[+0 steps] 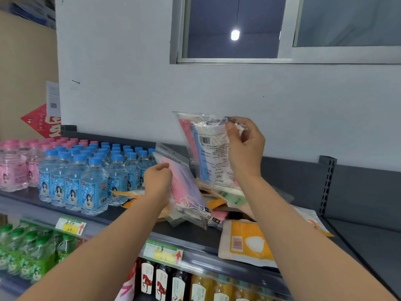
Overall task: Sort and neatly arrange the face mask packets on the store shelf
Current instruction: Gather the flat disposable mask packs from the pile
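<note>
Clear packet (208,153), 12 o'clock: judged light, limp, slick; right hand (245,148) pinched its top edge. Pink packet (184,183), 9 o'clock: left hand (157,181) gripped its side.

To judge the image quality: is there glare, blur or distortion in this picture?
Head view: the lamp glares in the window; the wide lens bends the shelf edge; the clear packet in the right hand shows shiny highlights, its print too soft to read; bottles at the bottom edge are blurred.
</note>
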Demonstrator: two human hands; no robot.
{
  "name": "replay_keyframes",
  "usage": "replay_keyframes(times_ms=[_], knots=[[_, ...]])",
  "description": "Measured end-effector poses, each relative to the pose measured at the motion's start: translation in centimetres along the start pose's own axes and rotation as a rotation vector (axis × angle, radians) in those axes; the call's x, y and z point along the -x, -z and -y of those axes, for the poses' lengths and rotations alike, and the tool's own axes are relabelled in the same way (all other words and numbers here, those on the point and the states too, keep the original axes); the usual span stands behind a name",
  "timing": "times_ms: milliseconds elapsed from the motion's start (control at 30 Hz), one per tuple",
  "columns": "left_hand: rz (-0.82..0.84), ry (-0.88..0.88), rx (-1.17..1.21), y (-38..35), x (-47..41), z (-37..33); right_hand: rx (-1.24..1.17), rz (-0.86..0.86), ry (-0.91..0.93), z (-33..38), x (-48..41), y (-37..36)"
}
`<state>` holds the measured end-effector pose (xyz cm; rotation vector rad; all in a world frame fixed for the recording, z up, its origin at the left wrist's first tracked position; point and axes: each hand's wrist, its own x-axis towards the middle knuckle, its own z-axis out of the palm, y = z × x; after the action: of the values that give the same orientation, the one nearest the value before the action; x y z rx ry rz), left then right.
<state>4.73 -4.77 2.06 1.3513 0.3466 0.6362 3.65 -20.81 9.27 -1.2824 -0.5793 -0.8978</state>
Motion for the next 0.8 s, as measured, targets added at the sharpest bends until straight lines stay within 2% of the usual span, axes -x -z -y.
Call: replay_keyframes(times_ms=[167,233,367,467,567,667,800], knots=[[-0.067,0.141,0.083,1.9,-1.6,-0.9,0.077,0.05,0.176,-0.7,1.2,-4.0],[-0.016,0.165,0.1,2.8,-2.3,-0.9,0.11,0.099,0.245,-1.4,1.7,-5.5],[0.046,0.234,0.247,4.4,-3.4,-0.9,0.216,0.226,0.393,-3.7,3.4,-7.6],[0.07,0.332,0.367,5.8,-4.5,-0.8,0.325,0.398,0.439,-5.6,5.0,-8.2],[0.165,0.432,0.506,7.3,-5.2,-0.8,0.365,0.536,0.428,-7.2,6.4,-8.3],[0.238,0.501,0.579,8.6,-5.6,-0.8,0.397,0.621,0.338,-8.4,7.1,-7.4],[0.295,0.531,0.451,8.8,-5.6,-0.6,0.513,0.746,0.114,-9.9,7.3,-5.9]])
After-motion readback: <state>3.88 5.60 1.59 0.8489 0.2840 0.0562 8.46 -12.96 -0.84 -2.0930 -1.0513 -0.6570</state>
